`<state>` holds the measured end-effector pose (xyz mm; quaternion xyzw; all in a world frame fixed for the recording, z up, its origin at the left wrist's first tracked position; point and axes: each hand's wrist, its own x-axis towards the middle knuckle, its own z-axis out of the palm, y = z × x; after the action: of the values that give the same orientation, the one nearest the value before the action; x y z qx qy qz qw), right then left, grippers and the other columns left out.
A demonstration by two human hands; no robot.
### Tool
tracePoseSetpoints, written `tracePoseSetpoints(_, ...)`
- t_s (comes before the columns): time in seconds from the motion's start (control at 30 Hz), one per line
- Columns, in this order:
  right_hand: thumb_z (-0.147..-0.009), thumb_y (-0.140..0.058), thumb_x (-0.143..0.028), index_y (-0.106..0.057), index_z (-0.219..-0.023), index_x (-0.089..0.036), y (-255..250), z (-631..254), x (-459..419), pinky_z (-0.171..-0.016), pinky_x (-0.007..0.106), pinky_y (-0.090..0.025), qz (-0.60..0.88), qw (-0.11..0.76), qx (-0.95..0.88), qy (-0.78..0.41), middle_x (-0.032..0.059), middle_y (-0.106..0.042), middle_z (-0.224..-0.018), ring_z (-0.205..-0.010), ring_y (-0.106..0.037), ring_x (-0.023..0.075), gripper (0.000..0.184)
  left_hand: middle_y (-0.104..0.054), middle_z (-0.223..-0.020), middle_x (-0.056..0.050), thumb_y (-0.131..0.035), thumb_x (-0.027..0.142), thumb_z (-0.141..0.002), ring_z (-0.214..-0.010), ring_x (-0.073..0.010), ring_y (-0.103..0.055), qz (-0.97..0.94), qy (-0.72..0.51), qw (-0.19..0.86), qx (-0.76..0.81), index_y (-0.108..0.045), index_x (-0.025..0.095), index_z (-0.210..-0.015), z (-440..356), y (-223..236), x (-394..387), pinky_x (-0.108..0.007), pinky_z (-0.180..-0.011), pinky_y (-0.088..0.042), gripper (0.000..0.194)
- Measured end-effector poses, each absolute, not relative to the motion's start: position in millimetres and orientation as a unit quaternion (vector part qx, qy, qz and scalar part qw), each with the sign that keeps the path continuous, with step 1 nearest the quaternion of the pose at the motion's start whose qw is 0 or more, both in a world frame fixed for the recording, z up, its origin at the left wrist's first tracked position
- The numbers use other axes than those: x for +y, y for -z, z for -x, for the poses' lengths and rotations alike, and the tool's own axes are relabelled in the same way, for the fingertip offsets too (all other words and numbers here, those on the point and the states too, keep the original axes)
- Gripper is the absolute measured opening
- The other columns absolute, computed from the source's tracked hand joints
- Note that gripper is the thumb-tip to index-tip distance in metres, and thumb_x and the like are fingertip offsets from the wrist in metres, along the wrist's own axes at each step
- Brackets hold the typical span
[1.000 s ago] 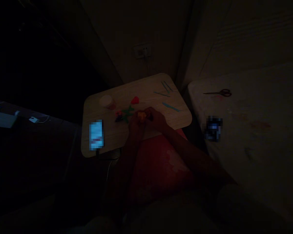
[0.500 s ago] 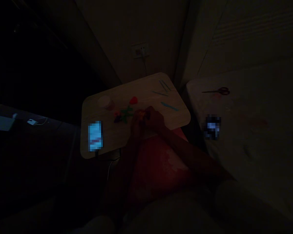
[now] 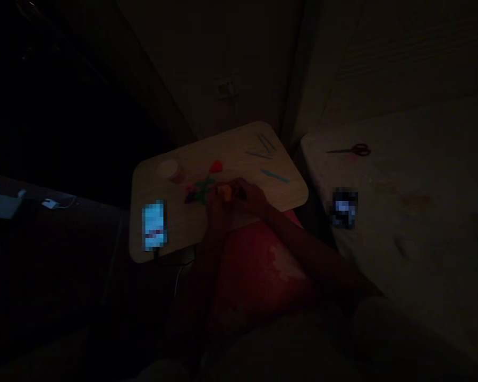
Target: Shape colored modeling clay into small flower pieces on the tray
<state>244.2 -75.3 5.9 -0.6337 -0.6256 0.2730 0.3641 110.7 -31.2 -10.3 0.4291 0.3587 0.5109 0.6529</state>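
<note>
In dim light, both hands meet over the near edge of a small wooden-topped table [image 3: 239, 143]. An orange lump [image 3: 224, 192] that looks like modelling clay is between them. My left hand [image 3: 218, 208] is closed around its near left side. My right hand [image 3: 252, 197] has curled fingers against its right side; darkness hides the fingertips. Just left of the hands lies a green clay piece [image 3: 204, 187] with several arms, beside a pink lump [image 3: 189, 189] and a dark purple lump [image 3: 189, 198]. A bright red lump [image 3: 215, 166] sits behind them.
A round tub [image 3: 169, 170] and a lit phone [image 3: 154, 225], its screen blurred, are on the table's left. Thin sticks [image 3: 265, 144] and a blue knife-like tool [image 3: 274, 175] lie right. Scissors [image 3: 350, 150] and another blurred device [image 3: 343, 208] rest on the pale surface alongside.
More of the orange lump shows between my hands now. My left hand has shifted slightly left, and the view has moved a little.
</note>
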Motion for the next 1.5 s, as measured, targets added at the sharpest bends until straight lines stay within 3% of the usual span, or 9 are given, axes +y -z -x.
tracePoseSetpoints(0.2, -0.088, -0.065, -0.037, -0.061, -0.131, -0.021, -10, -241, -75, -0.089, 0.039, -0.055, 0.653, 0.35, -0.619, -0.261, 0.0105, -0.077, -0.117, -0.102, -0.071, 0.0285, 0.046, -0.072, -0.09, -0.005, -0.076, 0.037, -0.092, -0.104, -0.0228, -0.072, -0.415, -0.507, 0.662, 0.364, -0.068, 0.024, -0.111, -110, 11, -30, -0.037, -0.097, -0.06, 0.024)
tracePoseSetpoints(0.47, -0.09, -0.062, -0.039, -0.06, -0.128, -0.023, -19, -226, -74, -0.085, 0.041, -0.056, 0.716, 0.332, -0.567, -0.237, 0.0117, -0.078, -0.11, -0.096, -0.072, 0.0298, 0.042, -0.071, -0.092, -0.005, -0.075, 0.037, -0.091, -0.091, -0.0188, -0.071, -0.389, -0.513, 0.677, 0.356, -0.064, 0.022, -0.092, -118, 16, -29, -0.031, -0.088, -0.058, 0.019)
tracePoseSetpoints(0.63, -0.093, -0.058, -0.039, -0.06, -0.126, -0.023, -24, -221, -71, -0.082, 0.044, -0.056, 0.739, 0.315, -0.551, -0.226, 0.0136, -0.078, -0.11, -0.095, -0.073, 0.0326, 0.038, -0.07, -0.09, -0.002, -0.08, 0.036, -0.085, -0.084, -0.0161, -0.068, -0.397, -0.505, 0.68, 0.353, -0.065, 0.022, -0.092, -117, 13, -29, -0.028, -0.082, -0.055, 0.021)
tracePoseSetpoints(0.9, -0.091, -0.06, -0.037, -0.061, -0.129, -0.022, -13, -231, -71, -0.087, 0.04, -0.056, 0.688, 0.344, -0.593, -0.24, 0.01, -0.078, -0.113, -0.101, -0.073, 0.0298, 0.041, -0.072, -0.09, -0.006, -0.067, 0.04, -0.097, -0.091, -0.0209, -0.068, -0.449, -0.499, 0.642, 0.369, -0.067, 0.022, -0.085, -114, 10, -29, -0.034, -0.088, -0.057, 0.022)
tracePoseSetpoints(1.27, -0.09, -0.059, -0.031, -0.066, -0.133, -0.023, -10, -238, -73, -0.092, 0.037, -0.055, 0.651, 0.373, -0.607, -0.261, 0.008, -0.078, -0.118, -0.105, -0.072, 0.027, 0.044, -0.074, -0.098, -0.008, -0.077, 0.022, -0.085, -0.101, -0.0232, -0.07, -0.492, -0.496, 0.595, 0.398, -0.07, 0.021, -0.094, -102, 8, -28, -0.036, -0.091, -0.059, 0.012)
tracePoseSetpoints(1.5, -0.091, -0.063, -0.038, -0.067, -0.132, -0.022, -4, -241, -73, -0.089, 0.034, -0.055, 0.632, 0.399, -0.605, -0.275, 0.0068, -0.079, -0.112, -0.097, -0.073, 0.0241, 0.044, -0.075, -0.091, -0.004, -0.072, 0.016, -0.083, -0.082, -0.0158, -0.068, -0.469, -0.492, 0.625, 0.382, -0.069, 0.021, -0.096, -107, 5, -32, -0.027, -0.077, -0.058, 0.015)
